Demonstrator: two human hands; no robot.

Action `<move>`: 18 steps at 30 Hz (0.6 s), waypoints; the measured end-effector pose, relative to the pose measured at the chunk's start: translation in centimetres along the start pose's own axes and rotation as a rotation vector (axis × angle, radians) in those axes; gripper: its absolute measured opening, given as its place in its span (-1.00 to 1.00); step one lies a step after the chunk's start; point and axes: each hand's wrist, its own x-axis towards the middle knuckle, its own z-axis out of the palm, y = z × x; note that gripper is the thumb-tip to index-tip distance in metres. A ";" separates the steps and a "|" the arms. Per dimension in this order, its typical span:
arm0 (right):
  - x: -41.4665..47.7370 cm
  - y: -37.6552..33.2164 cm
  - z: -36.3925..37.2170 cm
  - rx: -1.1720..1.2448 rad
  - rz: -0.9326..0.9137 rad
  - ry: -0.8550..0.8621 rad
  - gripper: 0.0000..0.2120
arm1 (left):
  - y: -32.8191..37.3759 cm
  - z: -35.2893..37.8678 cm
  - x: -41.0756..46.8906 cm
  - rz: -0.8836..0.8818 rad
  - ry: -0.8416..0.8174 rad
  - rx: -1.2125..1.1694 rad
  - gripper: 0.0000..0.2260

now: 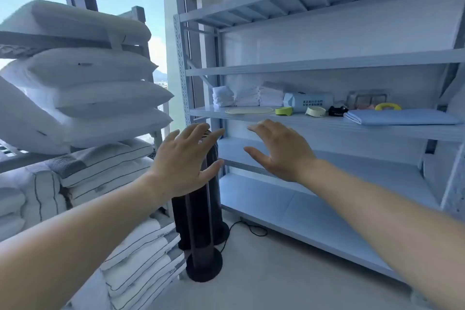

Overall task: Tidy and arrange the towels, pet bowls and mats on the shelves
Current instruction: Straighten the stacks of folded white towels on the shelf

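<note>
Both my hands are stretched out in front of a white metal shelf unit (327, 123), fingers spread, holding nothing. My left hand (187, 158) and my right hand (279, 150) hover just below the front edge of the middle shelf. On that shelf stand stacks of folded white towels (247, 96), a flat round beige mat (249, 110), a lime-green pet bowl (283, 110), a cream pet bowl (315, 111), a small black item (337, 111), a yellow bowl (388, 107) and a folded light-blue mat (402, 116).
A white printed bag (309, 101) and a clear box (366, 100) sit at the back of the shelf. A black tower fan (201, 221) with a cord stands on the floor by the shelf's left post. Pillows (95, 98) and folded bedding (125, 246) fill a rack at left.
</note>
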 end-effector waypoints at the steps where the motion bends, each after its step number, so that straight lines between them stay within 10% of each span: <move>1: 0.4 0.2 0.8 0.015 0.009 -0.011 -0.50 | -0.2 0.9 0.4 0.009 -0.027 -0.017 -0.44; 18: 10.2 0.9 13.7 0.208 0.030 -0.112 -0.54 | -10.1 14.9 3.2 -0.008 -0.124 -0.035 -0.47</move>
